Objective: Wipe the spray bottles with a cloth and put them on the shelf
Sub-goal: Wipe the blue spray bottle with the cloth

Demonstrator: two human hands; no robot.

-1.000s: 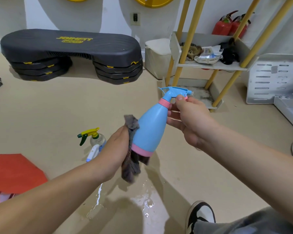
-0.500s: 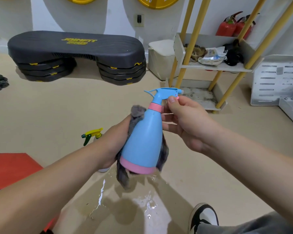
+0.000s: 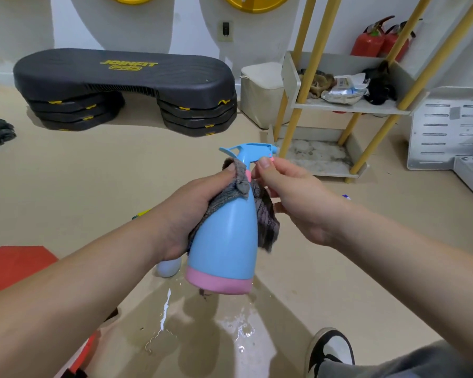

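Observation:
A light-blue spray bottle (image 3: 225, 241) with a pink base and pink collar is held upright in mid-air in front of me. My left hand (image 3: 191, 211) grips a grey cloth (image 3: 265, 216) wrapped round the bottle's neck and upper body. My right hand (image 3: 292, 197) pinches the bottle's blue trigger head from the right. A second spray bottle (image 3: 167, 267) stands on the floor behind my left wrist, mostly hidden; only its pale base and a bit of yellow trigger show. The shelf (image 3: 350, 106), white trays on yellow poles, stands at the back right.
A puddle (image 3: 202, 320) spreads on the beige floor under the bottle. A black step platform (image 3: 126, 80) sits at the back left, a white bin (image 3: 260, 91) beside the shelf, a red mat (image 3: 14, 263) at the left, and my shoe (image 3: 331, 350) at the bottom right.
The bottle has swung from tilted to upright and come closer. My left hand slid the cloth from the bottle's base up to its neck. The floor bottle is now mostly hidden.

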